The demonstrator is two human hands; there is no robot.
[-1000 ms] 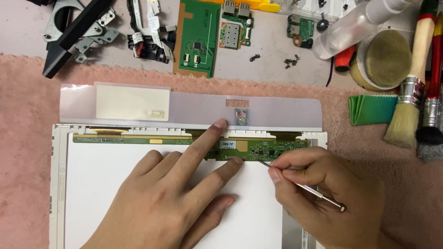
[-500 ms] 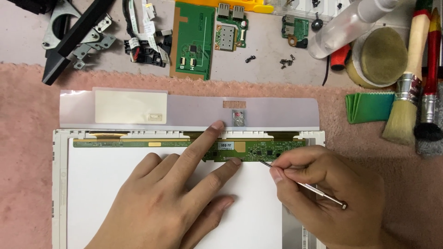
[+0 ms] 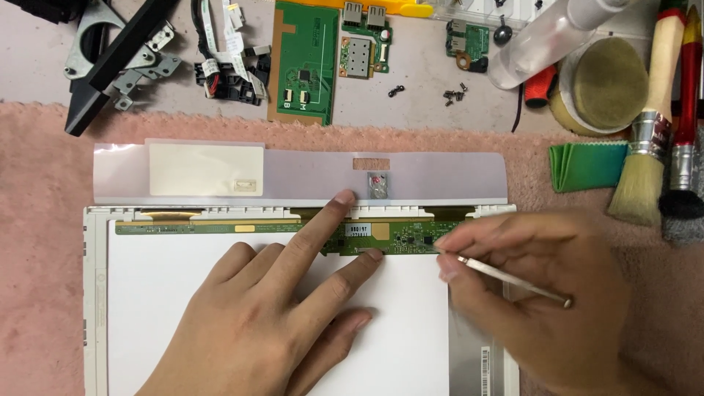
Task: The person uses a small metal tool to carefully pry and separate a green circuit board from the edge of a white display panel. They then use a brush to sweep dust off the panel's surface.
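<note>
In the head view, a white display panel (image 3: pixel 220 308) is lying flat on a pink fuzzy mat (image 3: pixel 44 220), its long axis running left to right, with a narrow green circuit strip (image 3: pixel 293 229) stretching the same way along its upper edge and a folded-back translucent film flap (image 3: pixel 440 176) lying just above it. The left hand (image 3: pixel 271 323) is resting palm down on the panel, fingers spread apart, the index fingertip pressing near the strip's top edge and the middle fingertip touching its lower edge. The right hand (image 3: pixel 543 293) is pinching a thin metal tool (image 3: pixel 513 280) between thumb and fingers; the tool is slanting from lower right up to the left, its tip sitting at the strip's right end, though the fingers are hiding the exact contact. The panel's lower part is cut off by the frame. Above the mat, a large green circuit board (image 3: pixel 308 62), loose screws (image 3: pixel 455 94) and brushes (image 3: pixel 649 147) are lying well apart from the hands.
</note>
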